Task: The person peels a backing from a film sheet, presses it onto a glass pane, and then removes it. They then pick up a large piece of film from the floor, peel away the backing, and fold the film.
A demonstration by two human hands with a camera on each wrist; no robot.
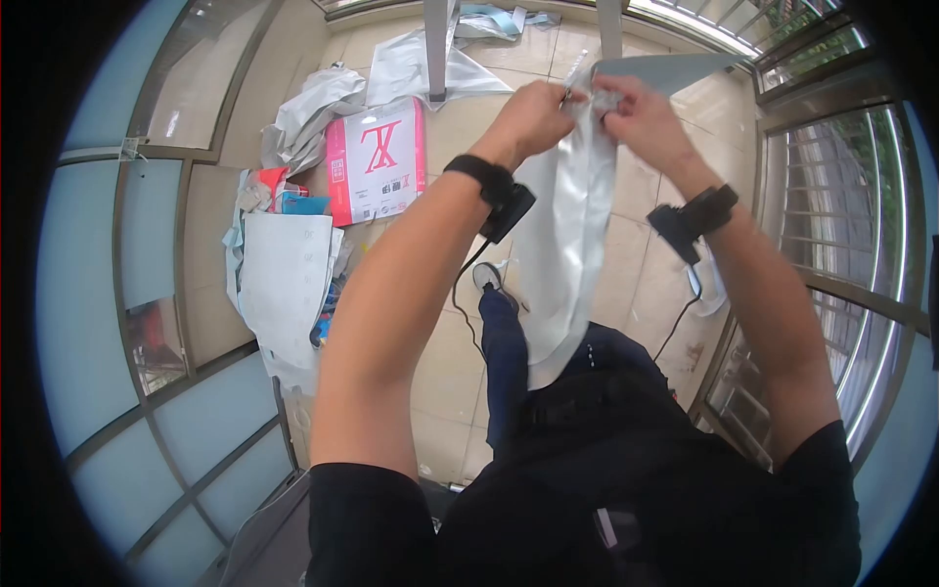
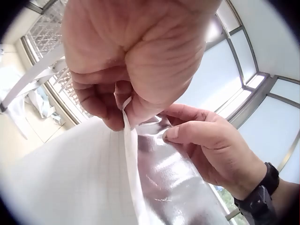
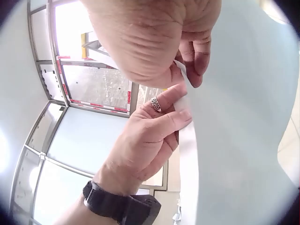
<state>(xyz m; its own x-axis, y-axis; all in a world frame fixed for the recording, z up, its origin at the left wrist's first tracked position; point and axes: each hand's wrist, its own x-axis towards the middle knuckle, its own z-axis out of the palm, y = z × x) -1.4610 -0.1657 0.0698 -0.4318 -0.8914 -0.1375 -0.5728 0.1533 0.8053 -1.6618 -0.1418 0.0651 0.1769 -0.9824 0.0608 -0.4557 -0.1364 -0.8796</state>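
Note:
A long sheet (image 1: 567,225), shiny silver in the head view, hangs from my raised hands down to my lap. In the left wrist view it shows a white side with faint grid lines (image 2: 70,173) and a glossy silver side (image 2: 173,187), with a narrow white edge between them. My left hand (image 1: 541,119) pinches that edge between thumb and fingers. Close beside it, my right hand (image 1: 648,125) pinches the same sheet at its top. The right wrist view shows the sheet's pale face (image 3: 243,122), with both hands along its edge.
A pink and white package (image 1: 377,161) lies on the tiled floor to the left. Around it are crumpled silver sheets (image 1: 313,108) and a white panel (image 1: 284,274) over assorted scraps. A grey post (image 1: 436,49) stands ahead; window frames (image 1: 831,196) line the right side.

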